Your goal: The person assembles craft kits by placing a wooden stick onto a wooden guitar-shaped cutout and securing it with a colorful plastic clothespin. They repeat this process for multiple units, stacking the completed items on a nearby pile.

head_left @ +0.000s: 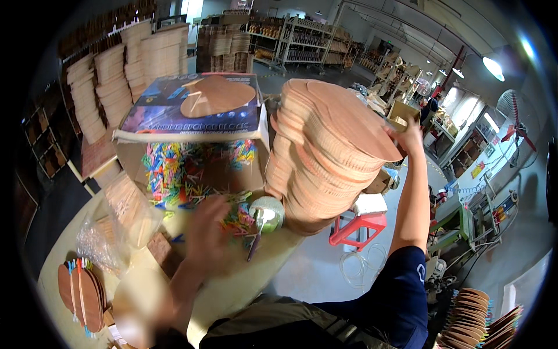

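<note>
Wood panels [349,125]: one tall stack of guitar-shaped sheets, just off the middle of the view toward two o'clock; the layers are too many to count.
Loose panel [226,98]: one, at eleven o'clock, flat on top of the box [154,110].
Right hand [408,139]: between two and three o'clock, at the far right end of the stack, fingers partly spread; I cannot tell whether it grips the top sheet's edge.
Left hand [206,235]: blurred, at eight o'clock, above the counter [238,285] near the box's open front; how far open it is, and whether it has hold of anything, I cannot tell.
Clothespins [165,168]: heaped in the one box at ten o'clock, many-coloured, beyond counting; some lie spilled before it.
Jar [268,212]: one, at six o'clock, just beside the stack's base, with one dark stick [254,247] against it.
Clipped bundle [84,296]: one, at eight o'clock, near the left rim.
Counter edges: the stack stands near the right edge; a bare stretch lies between six and seven o'clock.
Floor room: open between the counter and one red stool [372,225] at four o'clock; one coiled hose [360,270] lies nearer.
</note>
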A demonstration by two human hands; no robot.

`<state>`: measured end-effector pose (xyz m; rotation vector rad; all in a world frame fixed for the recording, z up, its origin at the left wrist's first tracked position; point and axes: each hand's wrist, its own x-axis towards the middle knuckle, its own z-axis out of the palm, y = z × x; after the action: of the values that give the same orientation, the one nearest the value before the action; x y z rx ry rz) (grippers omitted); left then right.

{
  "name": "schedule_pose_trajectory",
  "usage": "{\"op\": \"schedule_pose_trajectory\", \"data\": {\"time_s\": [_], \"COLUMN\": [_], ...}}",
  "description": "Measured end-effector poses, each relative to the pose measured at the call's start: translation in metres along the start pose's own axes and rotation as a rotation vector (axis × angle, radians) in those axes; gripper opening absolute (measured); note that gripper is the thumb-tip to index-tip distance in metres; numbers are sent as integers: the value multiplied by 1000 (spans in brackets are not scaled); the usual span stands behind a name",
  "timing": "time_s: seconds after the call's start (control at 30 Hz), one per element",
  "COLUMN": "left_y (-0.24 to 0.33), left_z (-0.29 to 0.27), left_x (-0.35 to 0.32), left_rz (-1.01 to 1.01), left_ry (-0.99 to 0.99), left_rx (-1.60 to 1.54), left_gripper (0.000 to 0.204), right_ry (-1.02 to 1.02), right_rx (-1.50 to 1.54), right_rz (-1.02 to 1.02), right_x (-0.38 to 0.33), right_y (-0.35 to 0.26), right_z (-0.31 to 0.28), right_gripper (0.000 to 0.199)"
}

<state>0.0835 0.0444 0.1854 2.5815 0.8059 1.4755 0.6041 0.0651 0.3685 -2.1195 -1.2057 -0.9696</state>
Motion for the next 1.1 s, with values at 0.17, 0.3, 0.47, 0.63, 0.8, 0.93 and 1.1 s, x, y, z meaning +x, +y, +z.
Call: {"op": "schedule_pose_trajectory", "data": {"time_s": [0.17,0.3,0.47,0.63,0.8,0.93,1.1], "left_y": [65,64,45,35,37,38,12], "left_z": [49,63,34,-2,-51,-49,-39], "left_x": [127,121,49,-67,-253,-299,-323], "left_rz": [252,-14,-439,-907,-1306,-1430,-1501], "left_ry": [-147,-85,338,623,806,885,911], "left_rx": [-100,-404,-1120,-907,-691,-615,-499], "left_gripper": [54,59,60,45,29,26,22], "right_ry": [-630,-272,-180,-626,-1227,-1273,-933], "right_rx": [436,1398,1670,1512,1331,1207,1075], "right_rz": [354,509,339,182,-249,-474,-810], "right_x": [15,-9,-100,-276,-430,-477,-448], "right_y": [10,25,-86,-179,-255,-306,-411], "right_z": [14,-2,-61,-23,50,112,120], "right_gripper": [60,27,25,22,22,27,47]}}
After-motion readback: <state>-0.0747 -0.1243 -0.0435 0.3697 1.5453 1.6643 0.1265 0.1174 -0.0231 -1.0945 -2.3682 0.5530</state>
